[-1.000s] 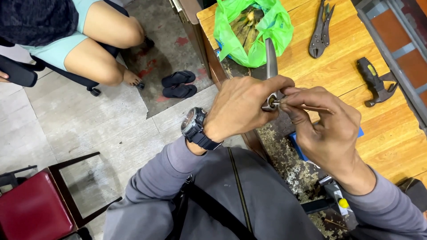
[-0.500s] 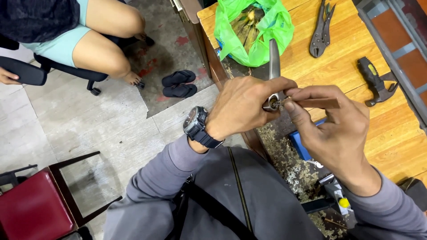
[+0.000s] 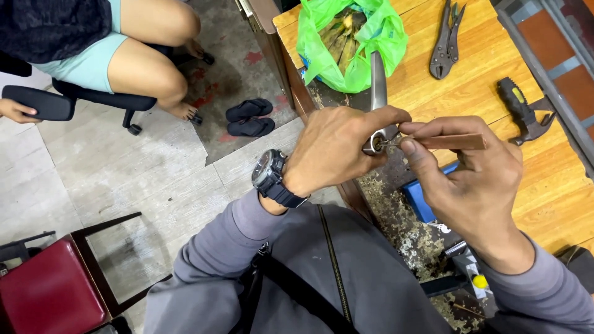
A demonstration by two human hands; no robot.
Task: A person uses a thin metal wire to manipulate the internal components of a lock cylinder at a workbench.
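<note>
One metal door handle [image 3: 378,99] sits clenched in the left hand [image 3: 334,148]; right hand [image 3: 473,179] pinches one brown-handled tool [image 3: 455,141].

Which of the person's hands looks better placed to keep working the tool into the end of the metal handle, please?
Probably the right hand: it pinches the brown-handled tool at the metal handle's end, while the left hand grips that handle.

Left hand [image 3: 337,151] and right hand [image 3: 473,182] meet, fingers pinched (both closed).
</note>
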